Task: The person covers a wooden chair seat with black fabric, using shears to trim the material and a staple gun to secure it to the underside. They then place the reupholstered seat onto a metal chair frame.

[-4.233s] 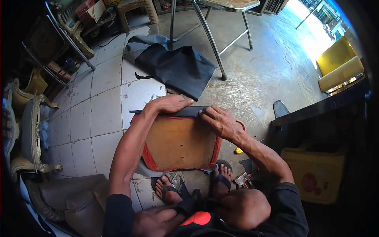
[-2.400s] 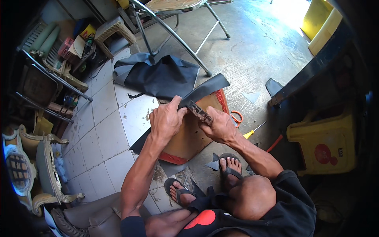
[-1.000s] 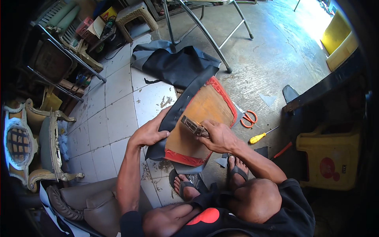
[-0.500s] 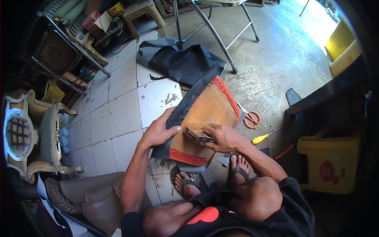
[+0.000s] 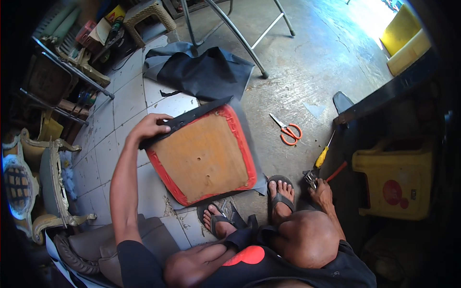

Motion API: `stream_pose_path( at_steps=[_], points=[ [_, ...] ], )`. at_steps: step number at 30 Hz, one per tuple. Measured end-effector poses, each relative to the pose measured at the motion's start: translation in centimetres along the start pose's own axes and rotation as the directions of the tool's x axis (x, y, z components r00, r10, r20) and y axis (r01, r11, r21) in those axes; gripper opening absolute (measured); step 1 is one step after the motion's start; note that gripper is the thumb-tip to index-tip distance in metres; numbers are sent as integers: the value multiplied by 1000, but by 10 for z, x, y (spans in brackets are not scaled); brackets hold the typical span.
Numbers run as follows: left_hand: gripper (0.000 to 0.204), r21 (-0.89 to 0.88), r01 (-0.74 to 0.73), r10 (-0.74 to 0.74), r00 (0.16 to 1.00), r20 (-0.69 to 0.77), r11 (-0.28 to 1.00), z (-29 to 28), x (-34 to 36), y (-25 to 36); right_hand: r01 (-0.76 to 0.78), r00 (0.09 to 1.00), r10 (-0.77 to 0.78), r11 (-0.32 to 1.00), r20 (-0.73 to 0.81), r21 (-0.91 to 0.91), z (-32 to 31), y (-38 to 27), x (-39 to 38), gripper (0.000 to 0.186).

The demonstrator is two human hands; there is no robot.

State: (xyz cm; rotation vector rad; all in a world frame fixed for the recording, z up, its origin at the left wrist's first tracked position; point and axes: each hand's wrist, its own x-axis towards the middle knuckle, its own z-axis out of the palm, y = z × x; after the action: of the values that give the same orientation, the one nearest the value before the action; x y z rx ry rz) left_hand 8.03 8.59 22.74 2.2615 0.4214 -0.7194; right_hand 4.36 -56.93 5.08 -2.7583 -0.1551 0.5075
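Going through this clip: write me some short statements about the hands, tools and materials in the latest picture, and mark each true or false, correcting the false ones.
1. The left hand grips the black strip along one edge of the wooden panel. True.
2. The orange-handled scissors lie on the grey floor, apart from the panel. True.
3. The right hand holds the scissors. False: it is at the metal hand tool.
4. A black sheet lies beyond the panel. True.
5. The yellow-handled screwdriver lies on the panel. False: it lies on the grey floor.
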Motion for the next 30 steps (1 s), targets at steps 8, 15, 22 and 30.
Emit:
stream_pose_path(
  at_steps=[8, 15, 22, 30],
  points=[
    [27, 343, -131, 213, 954, -212, 930, 249, 78, 85, -38, 998, 35, 998, 54, 59, 1, 35, -2, 49],
    [38, 475, -161, 223, 972, -77, 865, 372, 80, 96, -10, 981, 13, 1000, 194, -20, 8, 23, 5, 56],
    [43, 333, -290, 333, 939, -79, 897, 371, 88, 82, -63, 976, 78, 995, 204, -77, 3, 17, 9, 58],
    [26, 160, 104, -86, 989, -118, 982, 361, 109, 91, -84, 970, 93, 995, 226, -49, -1, 5, 4, 59]
  ],
)
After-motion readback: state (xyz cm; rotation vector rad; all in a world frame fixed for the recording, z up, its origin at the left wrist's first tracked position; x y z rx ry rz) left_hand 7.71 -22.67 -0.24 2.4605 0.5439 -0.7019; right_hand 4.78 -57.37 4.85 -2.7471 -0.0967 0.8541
